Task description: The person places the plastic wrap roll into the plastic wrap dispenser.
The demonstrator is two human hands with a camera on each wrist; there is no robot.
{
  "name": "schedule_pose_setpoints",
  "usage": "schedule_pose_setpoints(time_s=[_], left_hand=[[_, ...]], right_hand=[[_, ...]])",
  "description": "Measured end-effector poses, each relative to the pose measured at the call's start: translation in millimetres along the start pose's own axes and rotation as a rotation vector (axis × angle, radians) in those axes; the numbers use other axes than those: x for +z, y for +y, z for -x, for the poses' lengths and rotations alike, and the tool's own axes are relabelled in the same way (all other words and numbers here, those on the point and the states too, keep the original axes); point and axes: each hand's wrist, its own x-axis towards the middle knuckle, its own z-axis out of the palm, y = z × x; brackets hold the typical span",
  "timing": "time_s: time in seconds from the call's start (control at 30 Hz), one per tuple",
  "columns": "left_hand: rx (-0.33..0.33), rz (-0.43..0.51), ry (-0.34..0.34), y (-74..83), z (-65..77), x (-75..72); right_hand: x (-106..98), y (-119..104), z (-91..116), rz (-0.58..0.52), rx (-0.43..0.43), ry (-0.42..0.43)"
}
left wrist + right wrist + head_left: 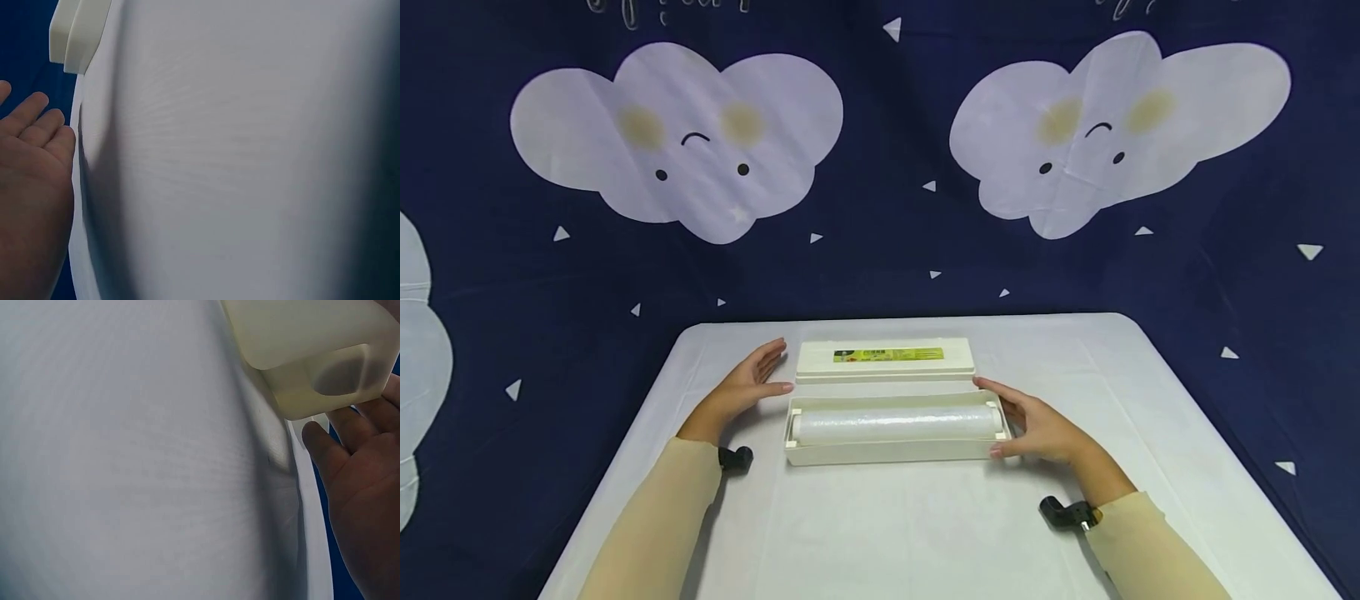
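A long white plastic box [887, 452] lies on the table with its top off, and a roll of cling film [895, 425] lies inside it. Behind it is the white lid [820, 360] with a yellow-green label. My right hand [1037, 425] spans the box's right end, thumb at the front corner and index finger along the back; in the right wrist view its fingers [356, 428] sit by the end wall. My left hand [747, 387] hovers left of the lid and box, fingers spread and holding nothing. In the left wrist view its palm [31, 169] shows.
The white-covered table [880, 533] has rounded far corners. Behind it hangs a dark blue cloth [880, 167] printed with clouds and small triangles. Black wrist cameras [735, 459] sit on both forearms, at the beige sleeves.
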Motion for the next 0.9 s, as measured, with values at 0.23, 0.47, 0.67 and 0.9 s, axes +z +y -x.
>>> schedule_pose_setpoints(time_s=[0.23, 0.47, 0.67, 0.9], left_hand=[[0.049, -0.005, -0.008, -5.2, -17.7, -3.0], [0.051, -0.045, -0.006, -3.0, -31.9, 0.5], [0.023, -0.174, -0.071, 7.9, -43.9, 8.5], [0.017, -0.192, -0.104, 7.6, -52.2, 17.3]], right_hand=[[0, -1, 0, 0.001, 0.004, -0.004], [0, -3, 1, -0.004, 0.031, -0.005], [-2, 0, 2, -0.001, 0.025, -0.002], [-1, 1, 2, 0.022, 0.028, -0.002]])
